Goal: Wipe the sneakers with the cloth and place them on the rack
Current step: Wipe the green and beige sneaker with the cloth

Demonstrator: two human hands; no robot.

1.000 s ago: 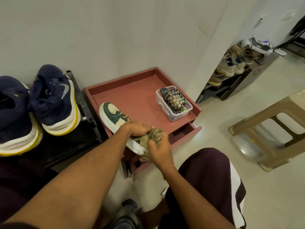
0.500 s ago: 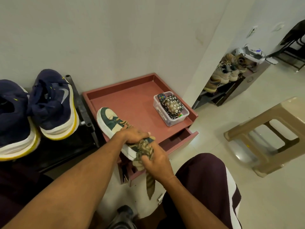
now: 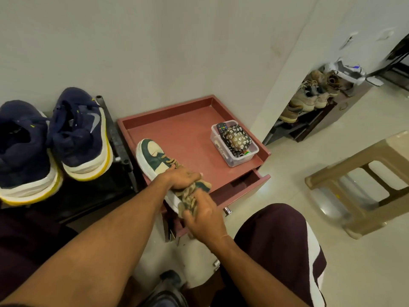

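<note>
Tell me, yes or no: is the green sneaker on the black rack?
No: the green sneaker lies on the red cabinet top, gripped by the left hand; only the navy pair sits on the black rack.

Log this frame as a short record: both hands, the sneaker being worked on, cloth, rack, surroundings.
left hand: holds the green sneaker near its collar
right hand: grips the cloth against the sneaker's heel
green sneaker: on the red cabinet top, toe away, not on a rack
navy sneakers: pair on the black rack, at left
drawer: open
clear box: on cabinet top, holds remote and floral pouch
</note>
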